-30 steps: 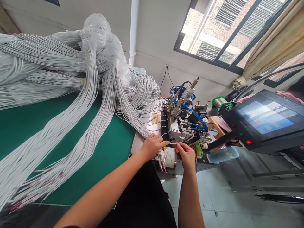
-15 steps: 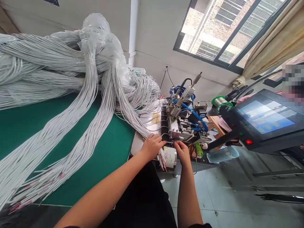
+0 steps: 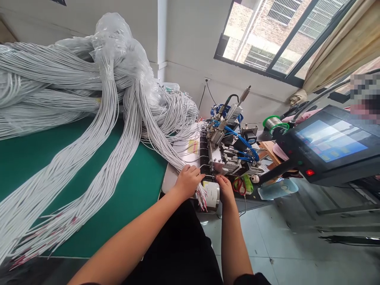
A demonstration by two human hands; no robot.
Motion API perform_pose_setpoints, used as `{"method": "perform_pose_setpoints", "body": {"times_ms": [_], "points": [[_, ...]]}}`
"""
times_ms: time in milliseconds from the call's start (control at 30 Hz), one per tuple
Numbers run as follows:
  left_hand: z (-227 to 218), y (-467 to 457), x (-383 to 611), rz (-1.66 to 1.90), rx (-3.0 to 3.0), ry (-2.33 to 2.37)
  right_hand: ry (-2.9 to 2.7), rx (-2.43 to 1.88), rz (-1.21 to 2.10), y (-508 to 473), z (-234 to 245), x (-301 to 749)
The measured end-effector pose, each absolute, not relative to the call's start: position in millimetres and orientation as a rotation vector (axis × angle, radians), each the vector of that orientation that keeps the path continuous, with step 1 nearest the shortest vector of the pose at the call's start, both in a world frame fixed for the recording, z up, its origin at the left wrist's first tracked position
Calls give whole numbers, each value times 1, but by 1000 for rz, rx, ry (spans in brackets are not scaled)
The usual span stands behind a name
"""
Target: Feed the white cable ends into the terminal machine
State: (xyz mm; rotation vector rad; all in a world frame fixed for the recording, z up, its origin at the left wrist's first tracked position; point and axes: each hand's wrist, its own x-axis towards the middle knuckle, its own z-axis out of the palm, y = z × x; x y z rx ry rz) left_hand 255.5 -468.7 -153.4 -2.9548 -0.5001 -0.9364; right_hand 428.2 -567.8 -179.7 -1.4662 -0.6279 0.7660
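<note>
My left hand (image 3: 189, 182) is closed around a bundle of thin white cables (image 3: 170, 154); the bundle's stripped ends (image 3: 202, 198), with red and white wires, hang out below the fist. One white cable (image 3: 208, 176) runs from its thumb and forefinger across to my right hand (image 3: 225, 187), which pinches the cable's tip. Both hands are at the near end of a bench machine (image 3: 218, 152) with metal cylinders and blue air hoses. Right below the hands sits a metal can (image 3: 211, 196) with a paper label.
Long cable bundles (image 3: 80, 146) lie across the green table (image 3: 142, 190), partly wrapped in clear plastic (image 3: 113, 33). To the right are a touchscreen panel (image 3: 335, 138), a solder wire spool (image 3: 273, 123), red-handled scissors (image 3: 239, 185) and a translucent blue tray (image 3: 279, 189). Part of another person (image 3: 368, 107) shows at the far right.
The camera view has shifted slightly. Both hands stay by the machine's near end, with the single cable still stretched between them.
</note>
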Motion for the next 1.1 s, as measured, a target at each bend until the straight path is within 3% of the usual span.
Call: {"method": "perform_pose_setpoints", "body": {"times_ms": [367, 600, 867, 1100], "points": [[-152, -469, 252, -879, -2988, -494, -655, -1575, 597, -598, -187, 433], [-158, -467, 255, -963, -2924, -493, -768, -1697, 424, -614, -163, 428], [-156, -465, 253, -1188, -2813, -462, -1382, -1702, 346, -618, -120, 389], [-152, -466, 251, -1215, -2819, -413, -1546, -1575, 148, -602, -124, 371]]}}
